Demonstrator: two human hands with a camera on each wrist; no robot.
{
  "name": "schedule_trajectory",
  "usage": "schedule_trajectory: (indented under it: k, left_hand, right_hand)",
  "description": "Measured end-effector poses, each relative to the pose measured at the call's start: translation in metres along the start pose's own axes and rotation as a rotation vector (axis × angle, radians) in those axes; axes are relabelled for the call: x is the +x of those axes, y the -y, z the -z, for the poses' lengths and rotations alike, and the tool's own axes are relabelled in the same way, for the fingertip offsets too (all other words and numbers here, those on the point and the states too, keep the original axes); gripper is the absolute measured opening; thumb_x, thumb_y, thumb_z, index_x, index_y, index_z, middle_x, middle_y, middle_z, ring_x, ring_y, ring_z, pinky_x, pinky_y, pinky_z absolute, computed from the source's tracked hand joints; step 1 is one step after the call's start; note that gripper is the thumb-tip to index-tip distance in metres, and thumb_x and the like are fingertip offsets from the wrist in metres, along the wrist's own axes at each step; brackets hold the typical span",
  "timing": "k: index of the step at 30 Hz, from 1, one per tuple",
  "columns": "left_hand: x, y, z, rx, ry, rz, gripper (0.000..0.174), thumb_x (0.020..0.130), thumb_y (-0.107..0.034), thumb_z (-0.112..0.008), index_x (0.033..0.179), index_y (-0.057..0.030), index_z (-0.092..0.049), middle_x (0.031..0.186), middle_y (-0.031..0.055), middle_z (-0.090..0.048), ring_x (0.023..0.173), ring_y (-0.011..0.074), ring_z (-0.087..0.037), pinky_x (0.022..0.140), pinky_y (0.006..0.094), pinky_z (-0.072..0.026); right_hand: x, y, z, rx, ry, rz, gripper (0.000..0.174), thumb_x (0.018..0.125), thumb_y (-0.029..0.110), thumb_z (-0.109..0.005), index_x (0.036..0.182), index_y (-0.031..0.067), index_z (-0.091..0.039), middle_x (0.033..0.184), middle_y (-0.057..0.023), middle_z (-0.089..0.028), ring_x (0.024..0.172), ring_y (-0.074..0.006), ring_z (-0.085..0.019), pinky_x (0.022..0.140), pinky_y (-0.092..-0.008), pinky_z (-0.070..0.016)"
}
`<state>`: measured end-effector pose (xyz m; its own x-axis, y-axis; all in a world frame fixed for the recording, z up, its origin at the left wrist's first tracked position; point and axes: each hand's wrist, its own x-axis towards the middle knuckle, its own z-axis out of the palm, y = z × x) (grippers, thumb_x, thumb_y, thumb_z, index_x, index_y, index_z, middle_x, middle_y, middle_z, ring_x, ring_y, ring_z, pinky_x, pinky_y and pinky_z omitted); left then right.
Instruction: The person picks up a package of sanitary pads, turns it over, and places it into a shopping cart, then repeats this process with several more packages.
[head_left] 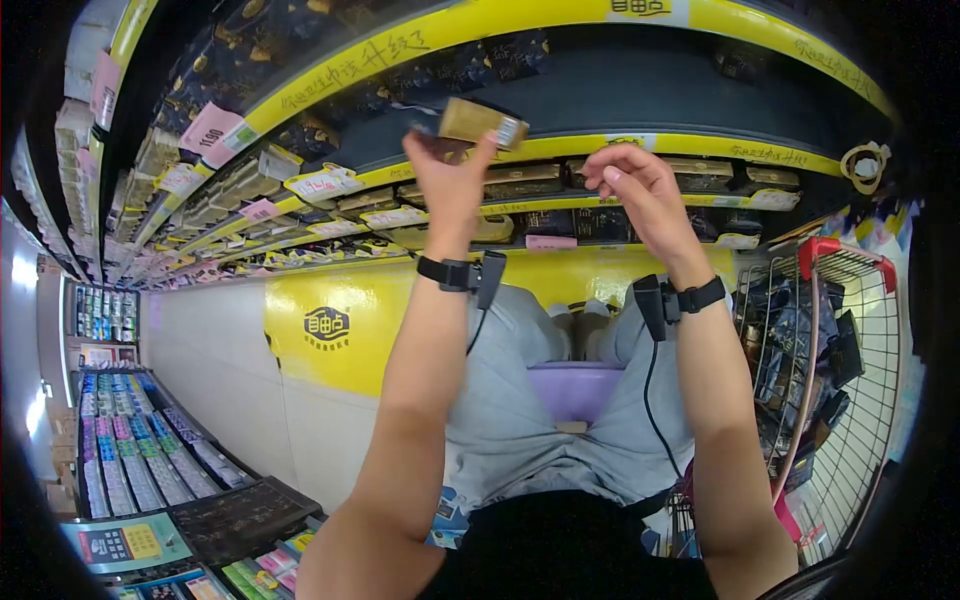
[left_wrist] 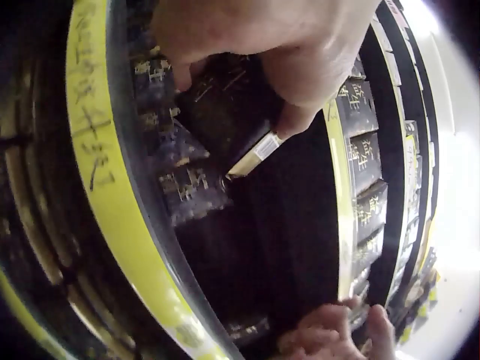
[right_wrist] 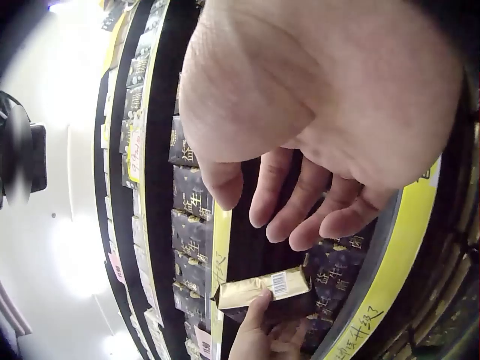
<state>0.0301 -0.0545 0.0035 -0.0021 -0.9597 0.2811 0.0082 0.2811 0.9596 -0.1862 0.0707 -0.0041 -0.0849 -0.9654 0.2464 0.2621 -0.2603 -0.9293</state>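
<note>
My left hand (head_left: 452,190) grips a black and gold pack (head_left: 470,122) between thumb and fingers, in front of a dark shelf (head_left: 640,95). A barcode shows on the pack's gold side (right_wrist: 262,288) in the right wrist view. Further along the shelf's yellow front strip, my right hand (head_left: 645,195) is raised with nothing in it. Its fingers (right_wrist: 304,202) are loosely bent and apart from the pack. Similar dark packs (left_wrist: 191,191) stand in a row beside the held one in the left wrist view.
A wire shopping cart with a red handle (head_left: 820,245) stands at the right, holding dark packs (head_left: 790,340). A purple stool (head_left: 575,392) is under the person. Lower shelves hold more packs (head_left: 520,182). Another display (head_left: 140,440) lies at the left, across the aisle floor (head_left: 220,360).
</note>
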Motion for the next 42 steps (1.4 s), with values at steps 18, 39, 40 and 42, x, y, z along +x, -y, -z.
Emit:
schedule_trajectory:
  k: [18, 39, 40, 42]
  left_hand:
    - [0.136, 0.063, 0.196, 1.114, -0.552, -0.187, 0.097, 0.069, -0.042, -0.09, 0.133, 0.0089, -0.037, 0.131, 0.0281, -0.047, 0.119, 0.0424, -0.05, 0.104, 0.0487, -0.0387]
    - [0.115, 0.024, 0.19, 1.091, -0.301, -0.326, 0.107, 0.07, -0.037, -0.084, 0.152, -0.0067, -0.023, 0.147, 0.0264, -0.044, 0.127, 0.0394, -0.052, 0.105, 0.055, -0.0322]
    - [0.114, 0.02, 0.186, 1.148, -0.282, -0.375, 0.107, 0.071, -0.036, -0.084, 0.153, -0.0076, -0.022, 0.147, 0.028, -0.044, 0.124, 0.0394, -0.054, 0.105, 0.0534, -0.034]
    - [0.114, 0.012, 0.18, 1.163, -0.116, -0.303, 0.099, 0.073, -0.031, -0.083, 0.151, -0.0101, -0.026, 0.139, 0.0264, -0.05, 0.121, 0.0367, -0.056, 0.1, 0.0479, -0.0416]
  right_hand:
    - [-0.001, -0.003, -0.014, -0.068, 0.1, -0.082, 0.016, 0.094, 0.014, -0.07, 0.103, 0.0021, -0.067, 0.085, 0.0042, -0.062, 0.08, -0.0046, -0.056, 0.074, -0.0218, -0.0473]
    - [-0.007, -0.008, -0.016, -0.274, 0.308, -0.157, 0.028, 0.094, 0.022, -0.07, 0.107, -0.0008, -0.061, 0.085, -0.0041, -0.06, 0.062, -0.0103, -0.059, 0.055, -0.0255, -0.0492]
    - [-0.007, -0.007, -0.017, -0.283, 0.321, -0.158, 0.029, 0.093, 0.022, -0.07, 0.108, -0.0008, -0.061, 0.085, -0.0043, -0.061, 0.062, -0.0105, -0.059, 0.056, -0.0258, -0.0494]
    - [-0.006, -0.006, -0.017, -0.305, 0.344, -0.158, 0.029, 0.093, 0.022, -0.071, 0.109, -0.0008, -0.061, 0.085, -0.0047, -0.062, 0.062, -0.011, -0.061, 0.056, -0.0263, -0.0497]
